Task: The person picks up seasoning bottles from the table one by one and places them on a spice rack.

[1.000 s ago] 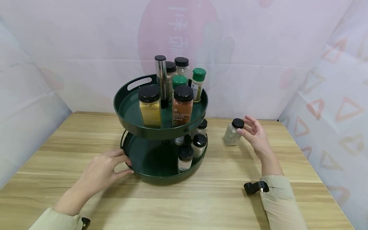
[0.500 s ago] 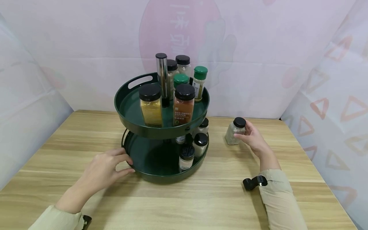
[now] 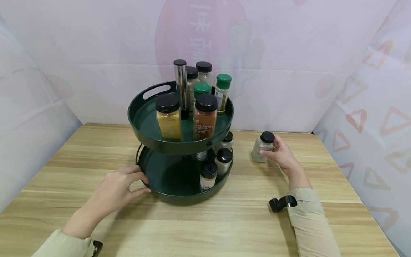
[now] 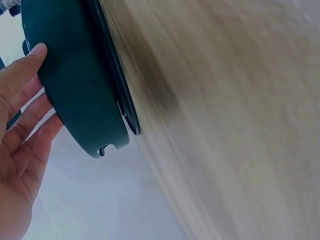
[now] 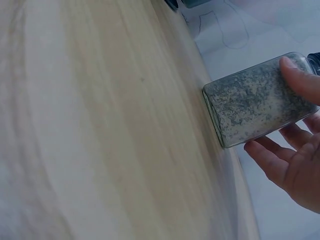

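My right hand (image 3: 282,159) holds a clear spice jar (image 3: 259,154) with a black lid, thumb on the near side and fingers behind. In the right wrist view the jar (image 5: 255,102) shows pale, speckled contents, its base at the tabletop. At the left, my left hand (image 3: 117,187) grips the lower tray (image 3: 176,200) of a dark green two-tier rack. The thumb lies on the tray's outer wall (image 4: 70,75) in the left wrist view. Several black-lidded jars, including a small white-labelled one (image 3: 208,176), stand at the lower tray's right side.
The upper tray (image 3: 154,144) carries a yellow spice jar (image 3: 168,123), a red sweet pepper jar (image 3: 204,121), green-capped bottles (image 3: 222,94) and more black-lidded jars around a chrome post (image 3: 181,84). A patterned cloth backdrop (image 3: 106,53) rises behind the wooden table (image 3: 237,225).
My right hand has moved from the jar's lid down to its body and now holds it. The left hand stays at the tray. The view has shifted slightly.
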`<move>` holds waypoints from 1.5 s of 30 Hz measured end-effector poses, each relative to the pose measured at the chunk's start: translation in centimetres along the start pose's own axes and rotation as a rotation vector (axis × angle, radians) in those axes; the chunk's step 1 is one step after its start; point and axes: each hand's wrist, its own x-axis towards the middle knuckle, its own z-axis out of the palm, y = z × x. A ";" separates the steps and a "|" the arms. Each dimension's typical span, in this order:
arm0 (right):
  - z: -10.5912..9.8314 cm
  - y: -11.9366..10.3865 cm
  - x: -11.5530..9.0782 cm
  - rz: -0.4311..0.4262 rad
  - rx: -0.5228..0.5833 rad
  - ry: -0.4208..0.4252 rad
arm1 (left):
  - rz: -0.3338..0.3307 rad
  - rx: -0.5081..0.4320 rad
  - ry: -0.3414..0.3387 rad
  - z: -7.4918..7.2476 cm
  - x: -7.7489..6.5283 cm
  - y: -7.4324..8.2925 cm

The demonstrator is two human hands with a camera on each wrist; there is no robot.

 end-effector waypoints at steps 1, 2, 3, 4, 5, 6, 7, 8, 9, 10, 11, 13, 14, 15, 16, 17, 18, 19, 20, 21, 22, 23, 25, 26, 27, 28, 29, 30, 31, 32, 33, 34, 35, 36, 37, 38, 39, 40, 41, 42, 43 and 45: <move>0.0 0.0 0.0 0.004 0.001 0.005 | 0.001 0.000 0.000 0.0 0.0 0.0; 0.1 0.0 -0.1 0.007 -0.001 0.008 | 0.001 0.000 0.001 0.0 0.0 0.0; 0.1 -0.1 -0.1 0.008 -0.005 0.012 | 0.002 -0.002 0.002 0.0 0.0 0.0; 0.2 0.0 0.0 0.007 -0.011 0.014 | 0.002 -0.003 0.002 0.0 0.0 0.0; 0.2 0.0 0.0 0.008 -0.020 0.014 | 0.002 -0.004 0.003 0.0 0.0 0.0; 0.2 0.0 0.0 0.008 -0.029 0.013 | 0.002 -0.005 0.004 0.0 0.0 0.0; 0.2 0.1 0.1 0.011 -0.034 0.014 | 0.001 -0.006 0.004 0.0 0.0 0.1; 0.2 0.1 0.1 0.014 -0.037 0.017 | 0.000 -0.006 0.004 0.0 0.0 0.1; 0.2 0.2 0.1 0.015 -0.038 0.019 | -0.001 -0.007 0.004 0.0 0.0 0.1; 0.2 0.3 0.2 0.017 -0.034 0.021 | -0.002 -0.007 0.004 0.0 0.0 0.1; 0.2 0.3 0.1 0.019 -0.031 0.024 | -0.002 -0.007 0.006 0.0 0.0 0.1; 0.1 0.4 0.1 0.026 -0.015 0.037 | -0.003 -0.008 0.007 0.0 0.0 0.1; 0.1 0.4 0.1 0.027 -0.010 0.042 | -0.003 -0.009 0.007 0.0 0.0 0.1; 0.1 0.4 0.0 0.028 -0.006 0.046 | -0.003 -0.011 0.007 0.1 0.0 0.1; 0.1 0.4 0.0 0.029 -0.002 0.050 | -0.003 -0.011 0.005 0.1 0.0 0.1; 0.2 0.4 0.0 0.027 -0.002 0.052 | -0.004 -0.013 0.004 0.1 0.1 0.1; 0.2 0.3 -0.1 0.027 0.002 0.056 | -0.004 -0.014 0.002 0.1 0.1 0.1; 0.3 0.3 -0.1 0.028 0.005 0.058 | -0.005 -0.015 0.001 0.1 0.1 0.1; 0.3 0.2 -0.1 0.027 0.005 0.059 | -0.005 -0.016 0.001 0.1 0.2 0.1; 0.4 0.1 -0.1 0.026 0.004 0.060 | -0.006 -0.015 0.000 0.1 0.2 0.1; 0.4 0.1 -0.2 0.027 0.005 0.062 | -0.007 -0.016 0.000 0.1 0.2 0.1; 0.4 0.0 -0.2 0.029 0.007 0.064 | -0.006 -0.017 0.001 0.1 0.2 0.1; 0.5 -0.1 -0.4 0.038 0.013 0.073 | -0.005 -0.018 0.001 0.1 0.1 0.1; 0.5 -0.1 -0.5 0.040 0.012 0.076 | -0.005 -0.019 0.002 0.1 0.1 0.1; 0.5 0.0 -0.6 0.044 0.011 0.079 | -0.006 -0.021 0.002 0.1 0.1 0.1; 0.5 0.0 -0.7 0.046 0.010 0.081 | -0.006 -0.022 0.002 0.1 0.1 0.1; 0.5 0.1 -0.8 0.045 0.006 0.081 | -0.007 -0.023 0.003 0.1 0.0 0.1; 0.5 0.1 -0.9 0.045 0.003 0.081 | -0.008 -0.023 0.003 0.0 0.0 0.1; 0.5 0.2 -1.0 0.041 -0.002 0.079 | -0.010 -0.023 0.003 0.0 0.0 0.1; 0.5 0.2 -1.1 0.039 -0.007 0.078 | -0.011 -0.021 0.005 0.0 0.0 0.1; 0.5 0.2 -1.2 0.038 -0.011 0.076 | -0.012 -0.020 0.005 0.0 0.0 0.1; 0.5 0.2 -1.3 0.036 -0.013 0.073 | -0.011 -0.018 0.005 0.0 0.0 0.1; 0.6 0.2 -1.4 0.035 -0.016 0.069 | -0.011 -0.016 0.004 0.0 0.0 0.1; 0.6 0.2 -1.5 0.037 -0.016 0.066 | -0.010 -0.014 0.005 0.0 0.0 0.1; 0.6 0.2 -1.6 0.036 -0.016 0.062 | -0.010 -0.011 0.004 0.0 0.0 0.1; 0.7 0.1 -1.7 0.035 -0.017 0.059 | -0.010 -0.011 0.003 0.1 0.0 0.1; 0.7 0.1 -1.8 0.034 -0.019 0.056 | -0.010 -0.012 0.003 0.1 0.0 0.1; 0.7 0.0 -1.8 0.033 -0.021 0.055 | -0.009 -0.014 0.004 0.1 0.0 0.1; 0.8 -0.1 -1.9 0.030 -0.024 0.053 | -0.011 -0.014 0.004 0.1 0.0 0.1; 0.8 -0.1 -1.9 0.028 -0.026 0.056 | -0.012 -0.017 0.005 0.1 0.0 0.1; 0.8 -0.2 -2.0 0.022 -0.032 0.053 | -0.013 -0.020 0.007 0.1 -0.1 0.1; 0.9 -0.4 -2.1 0.009 -0.042 0.050 | -0.012 -0.026 0.012 0.1 0.0 0.1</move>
